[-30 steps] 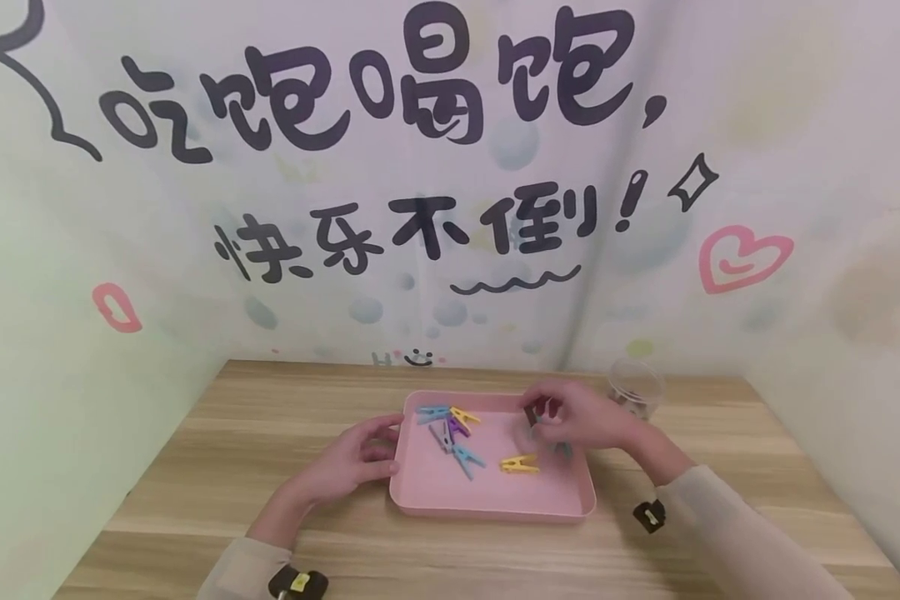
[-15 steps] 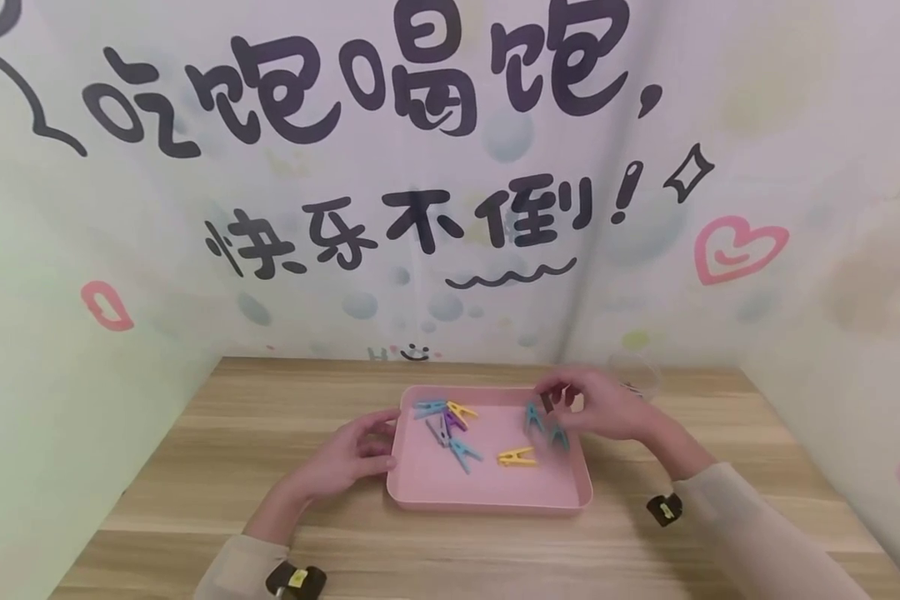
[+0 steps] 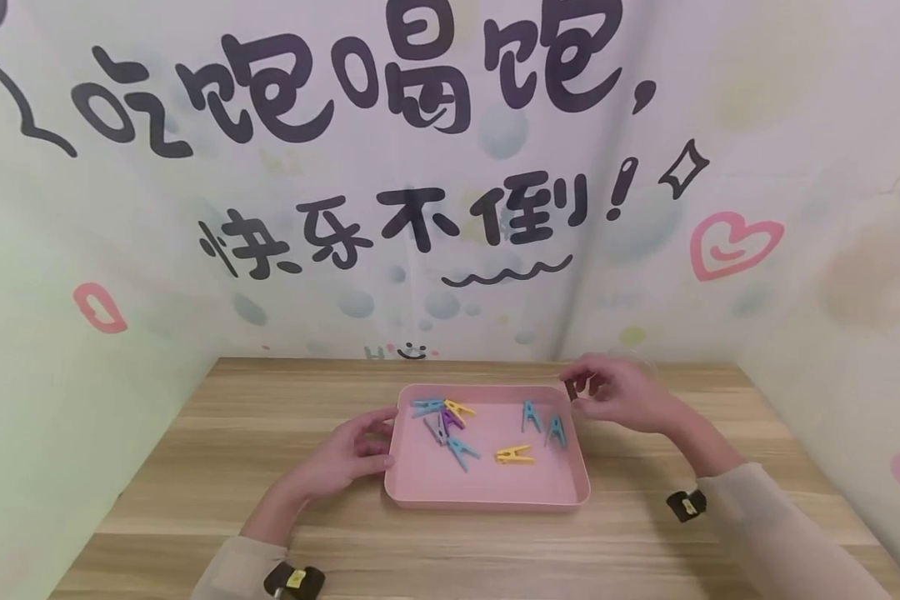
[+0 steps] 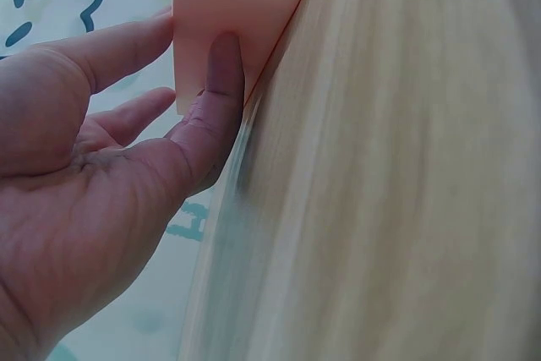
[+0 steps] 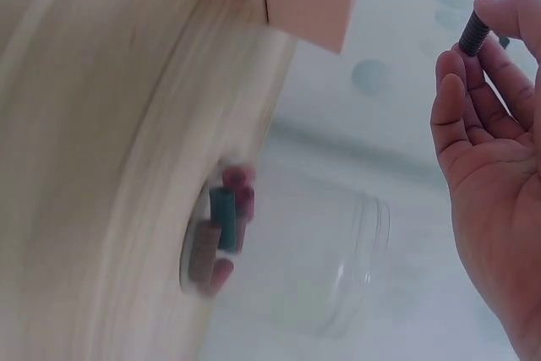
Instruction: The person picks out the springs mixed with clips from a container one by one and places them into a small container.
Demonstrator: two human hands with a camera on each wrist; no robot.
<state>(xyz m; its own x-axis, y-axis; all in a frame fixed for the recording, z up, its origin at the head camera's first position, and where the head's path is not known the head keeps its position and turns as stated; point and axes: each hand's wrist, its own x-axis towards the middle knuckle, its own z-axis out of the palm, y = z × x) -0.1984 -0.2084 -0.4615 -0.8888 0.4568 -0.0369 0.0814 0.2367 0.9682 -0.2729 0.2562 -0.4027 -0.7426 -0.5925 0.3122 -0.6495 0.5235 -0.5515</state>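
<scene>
A pink tray point(image 3: 487, 500) lies on the table with several clothespins inside. Blue, yellow, purple and grey ones crowd its back left, among them a purple clothespin point(image 3: 451, 419). One yellow clothespin point(image 3: 514, 455) lies nearer the middle, and two blue ones, including a blue clothespin point(image 3: 556, 431), sit at the right. My left hand point(image 3: 345, 458) touches the tray's left wall with thumb and fingertips. Just off the tray's back right corner, my right hand point(image 3: 622, 396) pinches a small dark ribbed cylinder point(image 5: 474, 34) between thumb and fingertips.
A clear plastic jar point(image 5: 330, 243) stands on the table behind my right hand, mostly hidden in the head view. Small cylinders, including a teal cylinder point(image 5: 223, 219), plus brown and red ones, lie at its bottom. A printed cloth wall point(image 3: 330, 317) rises along the table's back edge.
My right hand has moved right, from over the tray to beyond its corner, keeping the ribbed cylinder. The two blue clothespins are uncovered. My left hand stays at the tray.
</scene>
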